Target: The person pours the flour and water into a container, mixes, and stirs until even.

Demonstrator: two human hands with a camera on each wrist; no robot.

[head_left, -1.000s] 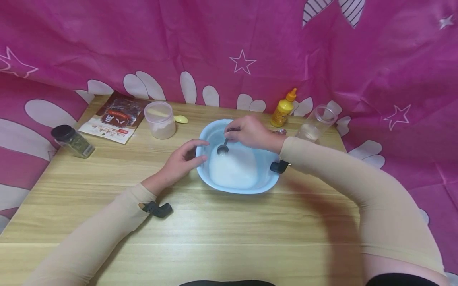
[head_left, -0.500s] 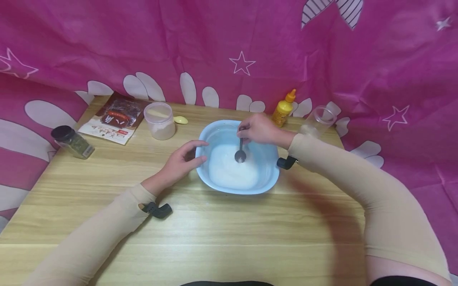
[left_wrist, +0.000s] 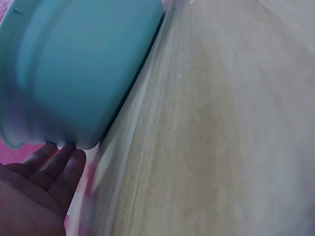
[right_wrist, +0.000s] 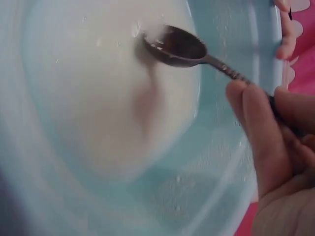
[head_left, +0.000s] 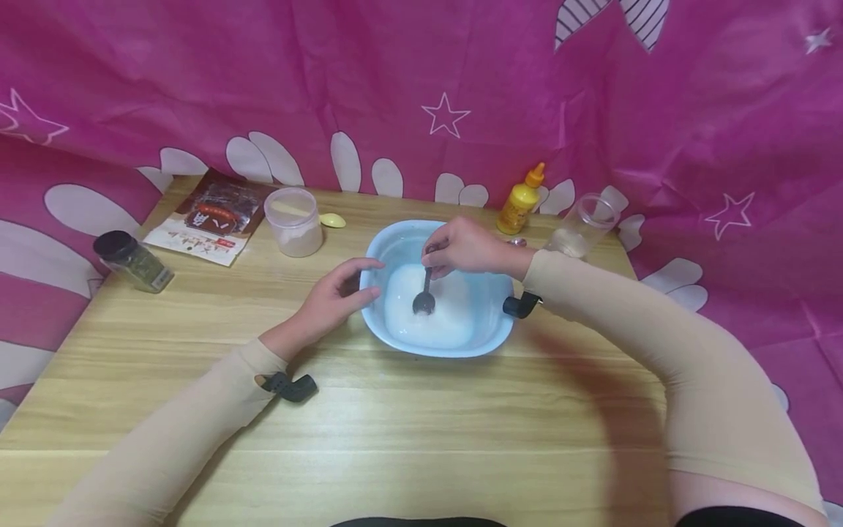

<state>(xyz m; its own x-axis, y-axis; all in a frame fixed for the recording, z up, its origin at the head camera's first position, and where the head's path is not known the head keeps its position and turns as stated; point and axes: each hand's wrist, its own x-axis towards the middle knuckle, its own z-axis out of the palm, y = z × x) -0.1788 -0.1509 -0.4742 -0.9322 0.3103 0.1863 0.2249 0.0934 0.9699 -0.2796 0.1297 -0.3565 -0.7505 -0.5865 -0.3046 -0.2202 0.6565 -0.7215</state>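
Dark spoon with a round bowl and a slim handle [head_left: 424, 302] was pinched near the end of that handle by the right hand [head_left: 466, 245], its fingers drawn close together on it. The spoon slanted down inside a light-blue rounded plastic basin [head_left: 490, 315], its bowl at the surface of a milky white liquid [head_left: 448, 326]; how deep the tip sat could not be told. At the basin's left side the left hand [head_left: 329, 296] held nothing, thumb and fingers spread apart, fingertips at the outer wall. Beige sleeves [head_left: 178, 443] covered both forearms, each with a black device [head_left: 296, 388] at the wrist. Behind the right wrist lay a small shiny object, mostly hidden, near a yellow squeeze bottle with an orange nozzle [head_left: 518, 210] and a clear cylindrical container [head_left: 582, 225]. Beyond the left hand were a clear tub of pale powder [head_left: 296, 240], a pale-yellow plastic spoon [head_left: 333, 220] just beside it, a brown-and-white printed packet [head_left: 214, 216] and a black-lidded clear jar [head_left: 141, 265], all on a wood-grain worktop [head_left: 395, 446] before a magenta star-patterned curtain [head_left: 382, 73].
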